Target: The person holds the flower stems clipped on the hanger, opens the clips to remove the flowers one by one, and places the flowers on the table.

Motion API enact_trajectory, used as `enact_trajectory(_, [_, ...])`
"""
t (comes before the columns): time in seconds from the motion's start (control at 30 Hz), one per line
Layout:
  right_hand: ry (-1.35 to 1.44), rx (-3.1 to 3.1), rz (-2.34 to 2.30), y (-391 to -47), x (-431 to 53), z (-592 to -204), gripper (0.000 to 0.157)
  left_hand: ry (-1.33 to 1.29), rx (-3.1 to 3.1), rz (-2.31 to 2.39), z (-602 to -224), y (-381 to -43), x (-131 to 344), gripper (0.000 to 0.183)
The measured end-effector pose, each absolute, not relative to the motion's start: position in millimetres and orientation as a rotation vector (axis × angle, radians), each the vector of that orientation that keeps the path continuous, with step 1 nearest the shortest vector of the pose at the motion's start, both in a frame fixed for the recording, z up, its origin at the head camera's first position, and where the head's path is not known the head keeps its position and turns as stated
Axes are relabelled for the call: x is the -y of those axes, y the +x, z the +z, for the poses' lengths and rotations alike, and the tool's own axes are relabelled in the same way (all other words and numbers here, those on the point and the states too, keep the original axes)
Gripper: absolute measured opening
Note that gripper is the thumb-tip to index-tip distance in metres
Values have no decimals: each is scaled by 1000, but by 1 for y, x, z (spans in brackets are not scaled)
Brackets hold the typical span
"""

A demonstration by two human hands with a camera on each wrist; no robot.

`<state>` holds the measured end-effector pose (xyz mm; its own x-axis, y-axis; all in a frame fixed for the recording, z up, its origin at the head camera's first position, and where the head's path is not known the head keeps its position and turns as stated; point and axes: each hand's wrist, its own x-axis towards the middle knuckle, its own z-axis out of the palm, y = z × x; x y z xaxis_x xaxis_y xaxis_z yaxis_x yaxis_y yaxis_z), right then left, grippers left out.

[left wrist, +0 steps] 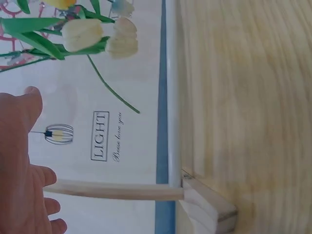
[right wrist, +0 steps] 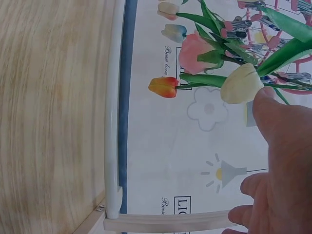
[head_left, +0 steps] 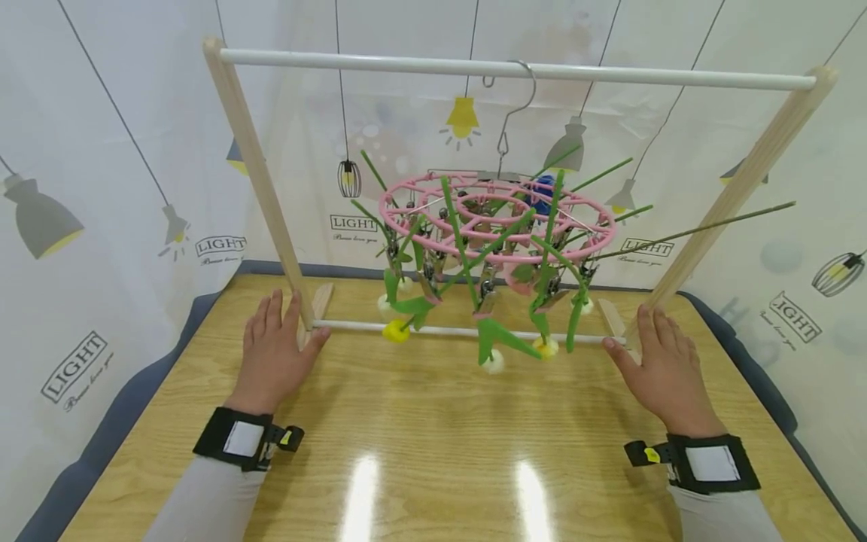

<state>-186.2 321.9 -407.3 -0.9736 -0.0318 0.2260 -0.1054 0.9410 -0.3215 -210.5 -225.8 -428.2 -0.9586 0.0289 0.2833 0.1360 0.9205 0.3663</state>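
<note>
your left hand [head_left: 271,361] is at the left of the head view, fingers straight and thumb spread apart from them, beside the foot of the left wooden post [head_left: 264,181]; your right hand [head_left: 667,373] mirrors it at the right, fingers and thumb likewise apart, beside the right wooden post [head_left: 752,169]. i cannot tell whether either hand touches the wood. in the centre of the frame, between the posts, a pink clip hanger [head_left: 497,257] hangs by its metal hook [head_left: 531,90] from the white upper rod [head_left: 379,62]. its clips [head_left: 488,290] carry tulips [head_left: 504,336] head down, green stems [head_left: 459,233] poking up around the ring; below it you see a yellow tulip [head_left: 396,331] left of a white tulip [head_left: 494,362]. your right wrist view shows an orange tulip [right wrist: 164,87] and a pink blossom [right wrist: 191,56] in its upper half. the white lower rod [head_left: 447,330] runs near the back of the wooden table [head_left: 433,421].
</note>
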Motion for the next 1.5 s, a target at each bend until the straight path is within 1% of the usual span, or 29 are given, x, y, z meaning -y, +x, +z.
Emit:
enact_trajectory(0.13, [101,2874,491,-186,-322,-407,83,-164,2706,-630,-418,-207,215,83])
enact_trajectory(0.3, [102,2869,489,-186,-321,-404,84,-261,2549,-711,-396,-196,191,78])
enact_trajectory(0.6, [111,2863,492,-184,-318,-401,83,-508,2372,-790,-375,-174,140,59])
enact_trajectory(0.87, [153,2845,507,-179,-313,-393,81,-626,2304,-822,-369,-176,112,51])
enact_trajectory(1.1, [202,2814,523,-172,-305,-381,80,-681,2184,-897,-364,-182,102,43])
enact_trajectory(1.27, [176,2782,560,-162,-293,-366,79,-680,2124,-960,-364,-188,101,38])
enact_trajectory(1.3, [168,2748,573,-158,-288,-363,77,-676,2105,-971,-365,-189,101,37])
enact_trajectory(1.37, [182,2623,588,-148,-276,-355,67,-667,2058,-984,-366,-191,103,34])
enact_trajectory(1.43, [260,2453,622,-134,-257,-350,49,-651,2023,-989,-366,-192,105,31])
enact_trajectory(1.5, [453,2216,691,-124,-232,-349,31,-637,2011,-1000,-365,-193,108,29])
